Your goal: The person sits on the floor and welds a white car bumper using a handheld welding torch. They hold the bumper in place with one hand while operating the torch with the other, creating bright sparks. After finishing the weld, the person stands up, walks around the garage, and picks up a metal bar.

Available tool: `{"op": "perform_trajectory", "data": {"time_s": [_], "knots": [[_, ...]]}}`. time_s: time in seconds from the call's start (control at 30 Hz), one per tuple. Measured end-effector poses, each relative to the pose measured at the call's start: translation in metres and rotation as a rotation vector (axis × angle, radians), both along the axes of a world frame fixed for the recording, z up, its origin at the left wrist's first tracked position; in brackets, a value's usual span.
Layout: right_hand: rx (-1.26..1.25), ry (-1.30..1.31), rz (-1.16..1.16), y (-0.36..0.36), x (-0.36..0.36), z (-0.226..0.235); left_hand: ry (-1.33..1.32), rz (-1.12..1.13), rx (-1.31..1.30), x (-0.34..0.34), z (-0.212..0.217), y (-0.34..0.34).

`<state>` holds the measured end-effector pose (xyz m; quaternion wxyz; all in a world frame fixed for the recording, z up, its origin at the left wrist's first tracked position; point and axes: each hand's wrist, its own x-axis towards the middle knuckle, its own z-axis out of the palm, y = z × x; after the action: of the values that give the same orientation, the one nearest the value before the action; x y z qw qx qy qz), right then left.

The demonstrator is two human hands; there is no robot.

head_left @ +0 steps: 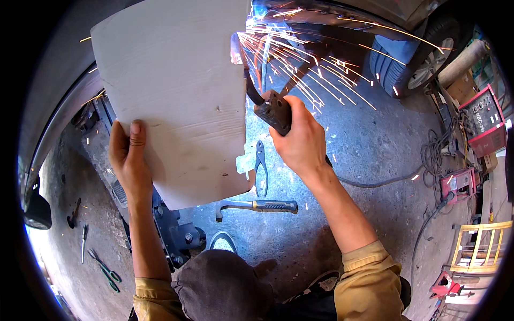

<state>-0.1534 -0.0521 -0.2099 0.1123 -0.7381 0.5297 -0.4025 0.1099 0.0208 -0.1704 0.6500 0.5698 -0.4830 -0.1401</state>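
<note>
My left hand (130, 152) pinches the lower left edge of a large pale sheet of cardboard (176, 101), thumb on the near face. The sheet stands between me and the bright arc at the top. In my right hand (301, 139) is the dark handle of a welding torch (274, 111), fingers wrapped round it. Its curved neck runs up behind the sheet's right edge, so the tip is hidden. Orange sparks (310, 67) spray right and down from beside the cardboard, under the edge of a car body (375, 13).
Pliers (261, 168) and a hammer (259, 206) lie on the concrete floor below the sheet. A cable (369, 184) trails right towards a red welding machine (483, 120). A car wheel (417, 59) stands upper right. Scissors (107, 272) and a screwdriver (84, 243) lie at left.
</note>
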Motion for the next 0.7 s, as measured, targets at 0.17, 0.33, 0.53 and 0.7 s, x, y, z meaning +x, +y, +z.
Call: {"op": "perform_trajectory", "data": {"time_s": [0.17,0.33,0.53,0.7], "knots": [[-0.061,0.051,0.007,0.004,0.0,-0.011,0.068,0.007,-0.016,0.016,-0.01,0.005],[-0.027,0.13,0.041,0.02,-0.009,-0.034,0.138,0.041,-0.033,0.007,-0.019,0.008],[0.368,0.269,0.023,0.049,-0.029,-0.057,0.145,0.045,-0.134,-0.01,-0.033,0.008],[0.457,0.342,-0.065,0.054,-0.079,-0.08,-0.035,0.074,-0.028,-0.021,-0.065,0.01]]}}
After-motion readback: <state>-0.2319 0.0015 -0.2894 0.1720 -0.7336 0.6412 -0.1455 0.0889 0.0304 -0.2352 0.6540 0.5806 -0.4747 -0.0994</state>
